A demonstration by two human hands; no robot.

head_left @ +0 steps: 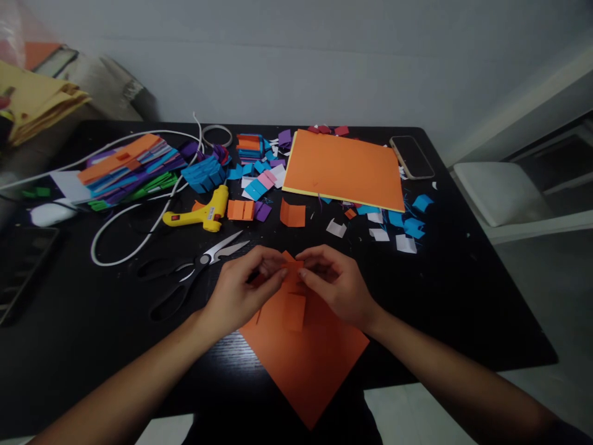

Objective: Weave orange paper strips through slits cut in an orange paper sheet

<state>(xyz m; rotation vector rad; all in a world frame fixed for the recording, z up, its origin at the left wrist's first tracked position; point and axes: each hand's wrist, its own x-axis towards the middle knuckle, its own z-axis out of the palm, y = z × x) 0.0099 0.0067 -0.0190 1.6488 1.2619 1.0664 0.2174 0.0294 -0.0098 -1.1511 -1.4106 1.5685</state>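
My left hand (pixel 243 285) and my right hand (pixel 341 285) meet at the middle of the black table. Thumb and fingers of each are closed on opposite sides of a small orange paper strip (pixel 293 275). Creases run across the strip, and its lower flap (pixel 294 312) hangs toward me. Under the hands lies a larger orange sheet (pixel 309 377), turned cornerwise, with one corner near the table's front edge. My fingers hide part of the strip and the sheet's far corner. Black-handled scissors (pixel 204 261) lie with blades apart, left of my left hand.
Beyond the scissors lies a yellow glue gun (pixel 201 213), near a looping white cable (pixel 95 244). Bundles of folded coloured paper (pixel 134 164) fill the back left. A stack of orange sheets (pixel 345 167), scattered paper pieces (pixel 406 243) and a phone (pixel 412 157) lie at the back right.
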